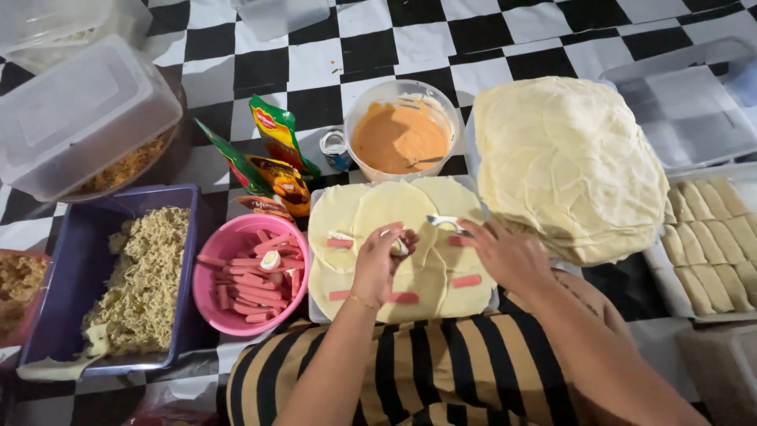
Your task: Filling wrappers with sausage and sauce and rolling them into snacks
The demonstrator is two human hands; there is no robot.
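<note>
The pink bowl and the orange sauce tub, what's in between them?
In the head view, green sauce packets lie between the pink bowl and the orange sauce tub, plus a small tin beside the tub.

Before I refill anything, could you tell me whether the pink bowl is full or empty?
Partly full: the pink bowl holds a layer of pink sausage strips.

The person wears clothing [441, 371] with wide stripes, black ones and golden-brown ones, running side by side across the lap at the near edge of the view. Both arms are bare, with no sleeves showing on them. The left hand [378, 264] has a thin gold bracelet [361, 300] around its wrist, and the right hand [509, 256] wears no ring or band that can be seen.
</note>
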